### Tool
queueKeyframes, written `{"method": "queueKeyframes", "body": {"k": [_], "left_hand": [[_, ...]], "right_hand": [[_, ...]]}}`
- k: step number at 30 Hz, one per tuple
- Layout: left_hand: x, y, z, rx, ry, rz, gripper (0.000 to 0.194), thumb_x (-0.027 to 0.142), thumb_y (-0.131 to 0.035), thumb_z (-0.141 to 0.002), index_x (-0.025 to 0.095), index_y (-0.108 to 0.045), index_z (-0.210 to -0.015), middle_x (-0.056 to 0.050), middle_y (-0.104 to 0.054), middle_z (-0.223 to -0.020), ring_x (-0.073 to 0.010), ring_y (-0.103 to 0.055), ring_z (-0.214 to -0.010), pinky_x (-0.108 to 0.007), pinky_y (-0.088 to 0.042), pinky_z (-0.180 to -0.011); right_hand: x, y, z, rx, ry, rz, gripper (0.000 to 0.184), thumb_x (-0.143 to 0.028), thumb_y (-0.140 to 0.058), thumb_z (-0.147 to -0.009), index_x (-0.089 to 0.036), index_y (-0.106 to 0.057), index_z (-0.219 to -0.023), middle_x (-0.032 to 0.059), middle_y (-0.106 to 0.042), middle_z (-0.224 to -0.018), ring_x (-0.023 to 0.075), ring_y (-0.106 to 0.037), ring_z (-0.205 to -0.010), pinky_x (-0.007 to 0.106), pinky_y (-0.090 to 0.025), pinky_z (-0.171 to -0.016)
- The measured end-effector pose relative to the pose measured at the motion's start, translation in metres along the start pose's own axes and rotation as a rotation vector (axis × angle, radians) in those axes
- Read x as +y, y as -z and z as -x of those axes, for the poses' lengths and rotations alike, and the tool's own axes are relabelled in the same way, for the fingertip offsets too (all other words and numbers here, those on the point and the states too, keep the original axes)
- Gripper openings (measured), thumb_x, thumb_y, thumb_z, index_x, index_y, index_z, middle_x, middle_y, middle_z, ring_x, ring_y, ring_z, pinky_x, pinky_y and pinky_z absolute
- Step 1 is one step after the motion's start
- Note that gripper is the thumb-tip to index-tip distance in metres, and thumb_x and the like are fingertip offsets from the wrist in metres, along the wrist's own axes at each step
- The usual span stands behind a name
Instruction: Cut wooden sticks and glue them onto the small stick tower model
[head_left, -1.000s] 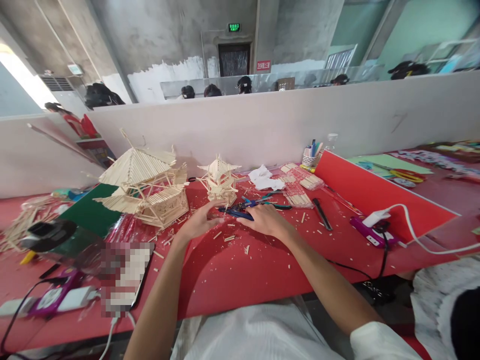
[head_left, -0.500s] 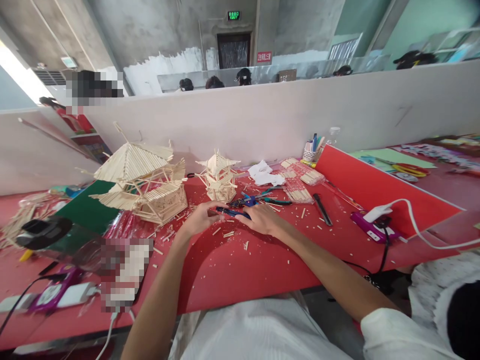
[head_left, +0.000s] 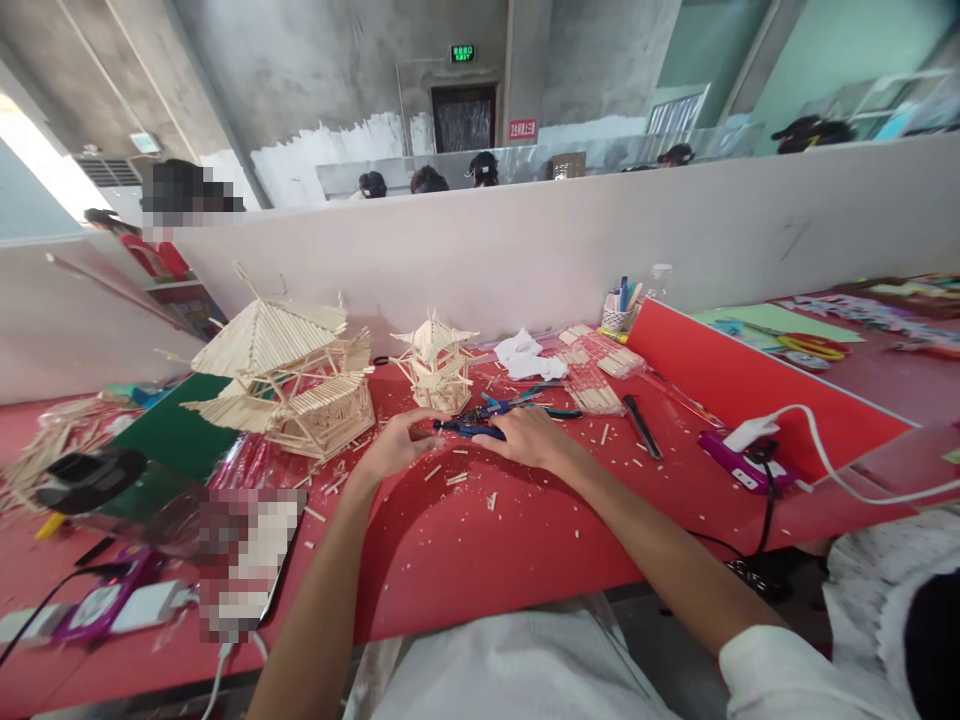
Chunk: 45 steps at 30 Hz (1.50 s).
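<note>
Dark-blue, slender plier-like tool (head_left: 466, 429) is lying, in head view, just before the small pale-wood-stick pavilion (head_left: 433, 372). Right hand (head_left: 531, 438) is clamping its end; left hand (head_left: 397, 445) is curving by the tip, closure too small to tell. Judgement: holding skin clear of that tip is safest.

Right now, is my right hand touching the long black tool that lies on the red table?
Apart. The head view shows red tabletop and a small wood scrap between the right hand and the long black tool.
</note>
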<state>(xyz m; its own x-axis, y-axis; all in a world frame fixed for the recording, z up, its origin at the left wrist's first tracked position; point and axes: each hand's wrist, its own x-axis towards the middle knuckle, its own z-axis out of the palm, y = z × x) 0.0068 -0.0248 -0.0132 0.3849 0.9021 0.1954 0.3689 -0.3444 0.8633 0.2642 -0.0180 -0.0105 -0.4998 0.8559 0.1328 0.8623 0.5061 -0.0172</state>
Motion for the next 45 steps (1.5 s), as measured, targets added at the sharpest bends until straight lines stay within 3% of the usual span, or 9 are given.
{"method": "queueKeyframes", "body": {"k": [5, 9, 12, 20, 29, 35, 40, 45], "left_hand": [[-0.010, 0.010, 0.002, -0.046, 0.002, -0.212, 0.036, 0.032, -0.065, -0.082, 0.015, -0.070, -0.113, -0.010, -0.074, -0.108, -0.0196, -0.069, -0.083, -0.030, -0.054, -0.076], [-0.021, 0.014, 0.003, -0.180, 0.036, -0.493, 0.027, 0.016, -0.059, -0.081, 0.017, -0.073, -0.104, -0.007, -0.075, -0.100, -0.0176, -0.067, -0.078, -0.026, -0.049, -0.073], [-0.024, 0.012, 0.003, -0.276, 0.058, -0.587, 0.027, 0.012, -0.058, -0.080, 0.019, -0.074, -0.099, -0.006, -0.076, -0.100, -0.0180, -0.068, -0.082, -0.025, -0.047, -0.074], [-0.010, 0.004, 0.001, -0.341, 0.090, -0.659, 0.025, 0.011, -0.063, -0.076, 0.020, -0.074, -0.097, -0.004, -0.075, -0.098, -0.0176, -0.065, -0.086, -0.024, -0.044, -0.075], [-0.001, -0.007, 0.005, -0.406, 0.195, -0.627, 0.018, 0.014, -0.063, -0.076, 0.020, -0.066, -0.092, -0.002, -0.073, -0.088, -0.0172, -0.065, -0.080, -0.024, -0.041, -0.066], [-0.002, -0.012, 0.005, -0.436, 0.143, -0.697, 0.017, 0.014, -0.058, -0.080, 0.019, -0.066, -0.094, -0.003, -0.072, -0.086, -0.0164, -0.063, -0.076, -0.024, -0.039, -0.064], [-0.010, -0.016, 0.003, -0.385, 0.126, -0.681, 0.016, 0.017, -0.056, -0.080, 0.018, -0.067, -0.092, -0.004, -0.072, -0.084, -0.0174, -0.062, -0.075, -0.025, -0.040, -0.064], [-0.004, -0.018, 0.004, -0.432, 0.121, -0.674, 0.009, 0.018, -0.059, -0.080, 0.018, -0.066, -0.085, -0.002, -0.070, -0.078, -0.0165, -0.060, -0.070, -0.024, -0.037, -0.060]], "right_hand": [[0.022, 0.016, 0.002, -0.044, -0.041, 0.002, 0.069, -0.074, -0.036, -0.095, -0.017, -0.074, -0.098, 0.0167, -0.076, -0.096, 0.0329, -0.071, -0.089, 0.037, -0.047, -0.078], [0.040, 0.022, -0.001, -0.034, -0.142, -0.020, 0.069, -0.075, -0.034, -0.095, -0.018, -0.072, -0.097, 0.0162, -0.075, -0.098, 0.0323, -0.070, -0.091, 0.037, -0.047, -0.078], [0.048, 0.017, -0.003, 0.023, -0.243, -0.049, 0.068, -0.074, -0.032, -0.095, -0.018, -0.070, -0.103, 0.0167, -0.074, -0.102, 0.0323, -0.069, -0.096, 0.037, -0.047, -0.079], [0.068, 0.002, 0.012, 0.037, -0.328, -0.067, 0.059, -0.068, -0.043, -0.095, -0.016, -0.066, -0.105, 0.0181, -0.072, -0.108, 0.0332, -0.067, -0.102, 0.039, -0.047, -0.084], [0.078, -0.005, 0.008, -0.006, -0.556, -0.102, 0.069, -0.068, -0.043, -0.094, -0.008, -0.062, -0.120, 0.0262, -0.067, -0.121, 0.0380, -0.063, -0.114, 0.044, -0.046, -0.092], [0.077, -0.018, 0.006, -0.007, -0.562, -0.099, 0.067, -0.065, -0.048, -0.094, -0.007, -0.061, -0.123, 0.0266, -0.063, -0.127, 0.0383, -0.056, -0.123, 0.049, -0.040, -0.102], [0.076, -0.022, 0.006, -0.005, -0.526, -0.080, 0.068, -0.064, -0.046, -0.094, -0.005, -0.059, -0.125, 0.0288, -0.060, -0.130, 0.0411, -0.053, -0.125, 0.055, -0.038, -0.102], [0.073, -0.024, 0.005, -0.008, -0.522, -0.053, 0.067, -0.063, -0.047, -0.094, -0.006, -0.059, -0.126, 0.0292, -0.058, -0.132, 0.0413, -0.050, -0.128, 0.055, -0.037, -0.103]]}}
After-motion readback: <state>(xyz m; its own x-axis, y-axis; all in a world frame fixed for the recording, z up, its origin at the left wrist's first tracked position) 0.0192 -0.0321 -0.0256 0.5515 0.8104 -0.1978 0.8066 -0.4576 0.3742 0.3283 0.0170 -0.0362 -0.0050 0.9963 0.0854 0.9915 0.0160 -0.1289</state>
